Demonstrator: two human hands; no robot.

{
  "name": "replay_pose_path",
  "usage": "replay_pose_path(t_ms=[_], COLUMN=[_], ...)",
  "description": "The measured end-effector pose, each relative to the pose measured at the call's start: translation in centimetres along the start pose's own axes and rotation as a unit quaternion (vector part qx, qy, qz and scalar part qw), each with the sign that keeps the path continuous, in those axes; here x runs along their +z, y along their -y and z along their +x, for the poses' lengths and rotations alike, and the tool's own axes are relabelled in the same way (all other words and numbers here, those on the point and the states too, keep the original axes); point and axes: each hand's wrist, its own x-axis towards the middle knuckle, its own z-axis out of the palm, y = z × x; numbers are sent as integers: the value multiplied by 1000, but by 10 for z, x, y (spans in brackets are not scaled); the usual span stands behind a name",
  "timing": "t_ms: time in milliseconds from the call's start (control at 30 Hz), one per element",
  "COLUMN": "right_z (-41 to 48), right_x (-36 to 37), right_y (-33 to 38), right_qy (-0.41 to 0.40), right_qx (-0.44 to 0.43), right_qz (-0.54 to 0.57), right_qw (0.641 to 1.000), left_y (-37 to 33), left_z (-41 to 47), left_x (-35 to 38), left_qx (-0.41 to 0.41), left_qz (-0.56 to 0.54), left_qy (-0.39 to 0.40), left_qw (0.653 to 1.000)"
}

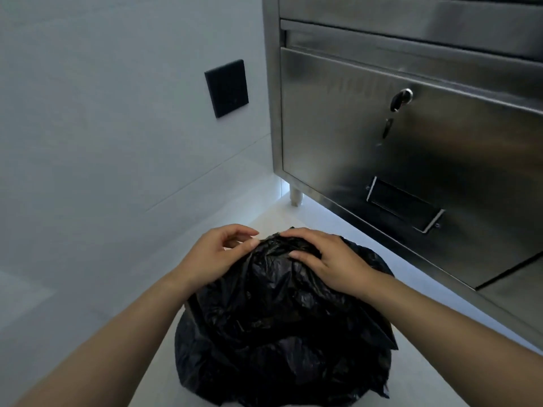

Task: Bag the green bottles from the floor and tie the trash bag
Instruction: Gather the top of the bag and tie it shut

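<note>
Whatever the black trash bag [282,318] held could not be seen, since its opaque plastic hid the inside and its mouth was gathered shut at the top; no green bottle showed anywhere. The bag's bottom edge was cut off by the lower border of the view, and both forearms ran out of frame at the lower corners. The bag itself was crinkled, glossy and bulging, sitting on the pale floor [88,333] close in front of the person, near the foot of a stainless steel cabinet [411,160]. The left hand [217,254] sat at the bag's upper left, its fingers curled with the thumb and forefinger pinching the bunched plastic at the peak. The right hand [332,259] lay over the top right of the bag, fingers bent and pressing into the gathered folds. A key [401,98] sat in the cabinet door's lock, and a dark wall plate [226,88] was mounted on the grey wall to the left.
</note>
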Motion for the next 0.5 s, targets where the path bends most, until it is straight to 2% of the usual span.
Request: replay_pose_path(t_ms=[167,300,500], right_z=[-16,-38,-74], right_x=[-52,-103,-202], right_y=[83,170,328], right_qy=[1,-45,-91], right_qx=[89,166,226], right_qz=[56,96,107], right_qw=[994,980,964], left_y=[-75,-168,-346], left_z=[-40,-90,-145], left_x=[-40,-75,-143], left_qx=[-61,-110,-75], left_qz=[-8,22,136], left_qy=[4,13,67], left_qw=[998,994,986])
